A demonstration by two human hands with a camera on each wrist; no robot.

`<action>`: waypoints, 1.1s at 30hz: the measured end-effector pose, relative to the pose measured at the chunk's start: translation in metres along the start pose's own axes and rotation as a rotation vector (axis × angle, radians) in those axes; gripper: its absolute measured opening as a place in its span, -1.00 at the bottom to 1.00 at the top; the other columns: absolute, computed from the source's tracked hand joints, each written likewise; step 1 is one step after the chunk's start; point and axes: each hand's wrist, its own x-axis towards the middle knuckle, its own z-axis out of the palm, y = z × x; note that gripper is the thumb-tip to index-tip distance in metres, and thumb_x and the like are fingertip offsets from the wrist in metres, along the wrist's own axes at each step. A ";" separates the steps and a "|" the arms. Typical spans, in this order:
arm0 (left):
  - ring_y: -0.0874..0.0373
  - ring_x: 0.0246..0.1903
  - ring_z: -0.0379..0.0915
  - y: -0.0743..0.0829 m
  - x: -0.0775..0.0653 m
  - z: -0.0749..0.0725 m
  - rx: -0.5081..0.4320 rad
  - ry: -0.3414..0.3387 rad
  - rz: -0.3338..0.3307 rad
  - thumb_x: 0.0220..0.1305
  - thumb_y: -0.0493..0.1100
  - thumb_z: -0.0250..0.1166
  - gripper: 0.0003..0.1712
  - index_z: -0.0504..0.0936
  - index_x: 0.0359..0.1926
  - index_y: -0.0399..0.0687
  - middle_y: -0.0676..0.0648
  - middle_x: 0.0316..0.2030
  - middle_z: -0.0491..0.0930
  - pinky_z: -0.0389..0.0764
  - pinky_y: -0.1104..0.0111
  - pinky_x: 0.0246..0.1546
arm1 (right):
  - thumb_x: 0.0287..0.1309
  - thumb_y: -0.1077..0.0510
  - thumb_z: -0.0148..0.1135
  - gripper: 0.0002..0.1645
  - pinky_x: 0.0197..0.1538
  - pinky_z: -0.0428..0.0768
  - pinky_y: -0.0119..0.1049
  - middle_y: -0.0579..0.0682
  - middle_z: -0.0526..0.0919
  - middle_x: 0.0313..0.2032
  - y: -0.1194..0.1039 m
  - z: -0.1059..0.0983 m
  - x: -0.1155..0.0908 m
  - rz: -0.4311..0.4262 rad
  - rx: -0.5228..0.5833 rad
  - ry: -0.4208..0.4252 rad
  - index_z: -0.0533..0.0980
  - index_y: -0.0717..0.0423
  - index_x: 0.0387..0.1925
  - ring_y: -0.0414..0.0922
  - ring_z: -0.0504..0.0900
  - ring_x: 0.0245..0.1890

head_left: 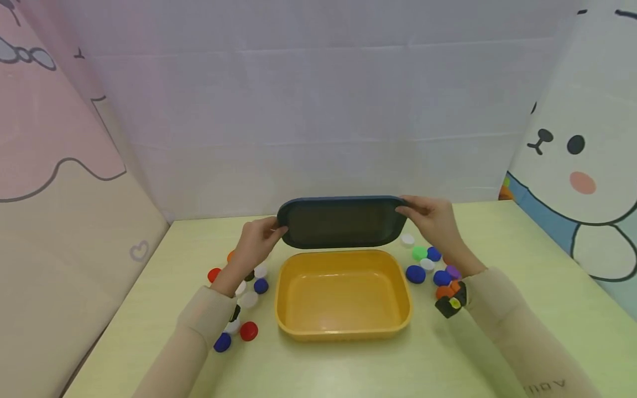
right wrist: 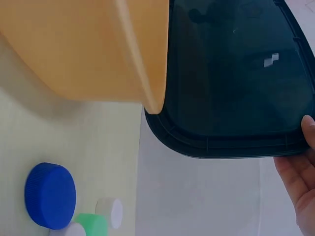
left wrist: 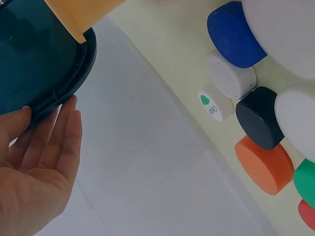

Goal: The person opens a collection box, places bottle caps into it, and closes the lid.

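A dark teal plastic lid (head_left: 343,222) is held up, tilted, behind the far rim of a yellow plastic box (head_left: 343,335). My left hand (head_left: 259,241) pinches the lid's left end, thumb on the near face and fingers behind, as the left wrist view shows. The lid's right end is gripped the same way by my right hand (head_left: 432,220). In the right wrist view the lid's underside (right wrist: 236,73) with its grooved rim faces the box wall (right wrist: 88,54). The box stands uncovered on the table with nothing inside.
Loose bottle caps lie on both sides of the box, among them a red cap (head_left: 249,331) on the left and a blue cap (head_left: 415,274) on the right. The pale table (head_left: 328,370) ends at a white cloth backdrop (head_left: 318,110). Printed cloths hang at both sides.
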 end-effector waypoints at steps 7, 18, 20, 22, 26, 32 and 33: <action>0.00 -0.34 0.63 -0.014 0.016 0.011 0.005 -0.042 -0.094 0.24 -0.19 0.17 -0.83 0.61 -0.29 -0.23 -0.18 -0.32 0.66 0.63 0.23 -0.26 | 0.06 0.18 0.24 -0.66 -0.16 0.49 -0.64 0.21 0.67 -0.22 0.022 0.013 0.021 0.163 -0.018 -0.056 0.59 0.27 -0.12 -0.03 0.63 -0.11; 0.05 -0.47 0.64 -0.031 0.030 0.029 0.015 -0.104 -0.258 0.24 -0.19 0.16 -0.76 0.60 -0.18 -0.28 -0.25 -0.29 0.66 0.62 0.32 -0.43 | 0.08 0.21 0.22 -0.63 -0.12 0.58 -0.05 0.30 0.63 -0.19 0.050 0.037 0.039 0.261 -0.095 -0.136 0.55 0.36 -0.09 0.16 0.62 -0.15; 0.06 -0.49 0.63 -0.035 0.032 0.033 0.036 -0.114 -0.272 0.24 -0.18 0.16 -0.75 0.61 -0.19 -0.29 -0.26 -0.29 0.66 0.61 0.33 -0.42 | 0.08 0.21 0.22 -0.64 -0.11 0.58 -0.05 0.30 0.63 -0.18 0.054 0.042 0.041 0.279 -0.118 -0.138 0.55 0.36 -0.10 0.16 0.61 -0.14; 0.07 -0.50 0.62 -0.037 0.034 0.036 0.050 -0.125 -0.287 0.24 -0.19 0.15 -0.75 0.61 -0.19 -0.30 -0.26 -0.30 0.66 0.61 0.33 -0.42 | 0.08 0.22 0.22 -0.65 -0.11 0.58 -0.05 0.30 0.63 -0.18 0.058 0.047 0.042 0.297 -0.136 -0.138 0.55 0.36 -0.10 0.15 0.61 -0.14; 0.10 -0.54 0.60 -0.037 0.037 0.041 0.061 -0.142 -0.333 0.25 -0.20 0.14 -0.73 0.58 -0.14 -0.33 -0.26 -0.32 0.66 0.60 0.34 -0.46 | 0.09 0.24 0.21 -0.67 -0.13 0.58 -0.05 0.31 0.64 -0.20 0.063 0.055 0.045 0.356 -0.174 -0.157 0.55 0.35 -0.10 0.16 0.62 -0.17; 0.12 -0.58 0.57 -0.034 0.040 0.047 0.108 -0.139 -0.426 0.25 -0.20 0.13 -0.70 0.54 -0.08 -0.33 -0.22 -0.34 0.66 0.58 0.35 -0.49 | 0.09 0.32 0.17 -0.69 -0.09 0.55 -0.04 0.37 0.58 -0.15 0.068 0.060 0.044 0.403 -0.218 -0.238 0.48 0.41 -0.11 0.19 0.58 -0.14; 0.11 -0.56 0.57 -0.035 0.041 0.048 0.119 -0.140 -0.438 0.25 -0.20 0.13 -0.69 0.53 -0.06 -0.32 -0.22 -0.33 0.66 0.58 0.35 -0.47 | 0.09 0.34 0.15 -0.68 -0.08 0.55 -0.03 0.38 0.56 -0.13 0.068 0.061 0.043 0.404 -0.215 -0.258 0.46 0.43 -0.09 0.20 0.56 -0.12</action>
